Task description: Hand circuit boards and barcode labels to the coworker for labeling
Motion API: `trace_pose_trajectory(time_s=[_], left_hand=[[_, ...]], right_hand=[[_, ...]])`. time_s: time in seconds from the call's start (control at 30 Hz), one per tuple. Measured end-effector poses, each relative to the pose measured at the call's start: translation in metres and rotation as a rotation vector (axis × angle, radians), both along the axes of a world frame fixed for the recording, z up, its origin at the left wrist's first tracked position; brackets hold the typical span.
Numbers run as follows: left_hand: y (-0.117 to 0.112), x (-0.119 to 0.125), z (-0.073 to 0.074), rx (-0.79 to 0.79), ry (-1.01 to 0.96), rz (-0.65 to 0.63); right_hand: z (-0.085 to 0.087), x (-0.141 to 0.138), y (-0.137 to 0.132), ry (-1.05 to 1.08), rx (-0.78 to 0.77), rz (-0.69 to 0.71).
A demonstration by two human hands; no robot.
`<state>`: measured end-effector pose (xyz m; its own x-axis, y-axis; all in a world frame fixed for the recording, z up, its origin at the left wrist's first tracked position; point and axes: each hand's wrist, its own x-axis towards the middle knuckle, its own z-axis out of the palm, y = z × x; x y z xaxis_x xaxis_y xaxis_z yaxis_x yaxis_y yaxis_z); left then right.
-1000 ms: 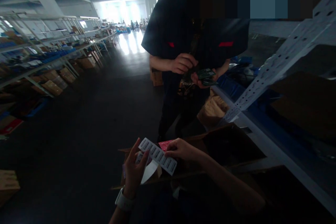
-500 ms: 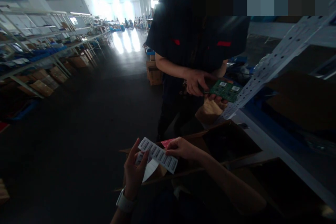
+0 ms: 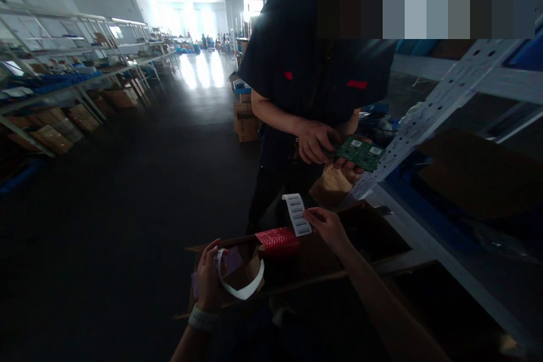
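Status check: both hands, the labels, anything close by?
Right hand pinching barcode label strip by one edge. Left hand holding curled white strip. Red packaging between the hands. Co-worker opposite, holding green circuit board.

pale wristband (image 3: 202,318), bare forearms (image 3: 373,294)

Label strip (image 3: 297,216), 5 o'clock: white, black-barred. Plastic wrap (image 3: 278,242), 6 o'clock: red, pale-speckled. Circuit board (image 3: 361,154), 3 o'clock: green, white-patched.
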<state>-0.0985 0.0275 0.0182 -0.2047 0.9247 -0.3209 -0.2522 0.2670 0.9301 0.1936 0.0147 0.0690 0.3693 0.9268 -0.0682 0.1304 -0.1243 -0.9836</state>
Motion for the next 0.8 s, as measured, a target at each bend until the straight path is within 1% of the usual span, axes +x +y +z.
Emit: trace_pose_trajectory(time_s=[0.1,0.27,0.37,0.53,0.67,0.8], left_hand=[[-0.005,0.022,-0.008,0.015,-0.046,-0.003],[-0.012,0.066,-0.019,0.041,-0.105,-0.119],[-0.013,0.079,-0.019,0.023,-0.125,-0.159],[-0.012,0.083,-0.02,0.025,-0.107,-0.182],[-0.013,0.08,-0.029,0.034,-0.051,-0.152],[-0.014,0.072,-0.038,0.03,-0.031,-0.103]], right_hand=[[0.0,0.007,-0.006,0.004,0.015,-0.089],[-0.009,0.009,-0.016,0.033,0.0,-0.132],[-0.01,0.011,-0.021,0.034,0.01,-0.165],[0.001,0.016,-0.021,0.024,0.06,-0.217],[0.009,0.021,-0.009,0.01,0.107,-0.222],[0.011,0.027,0.01,-0.017,0.172,-0.227]])
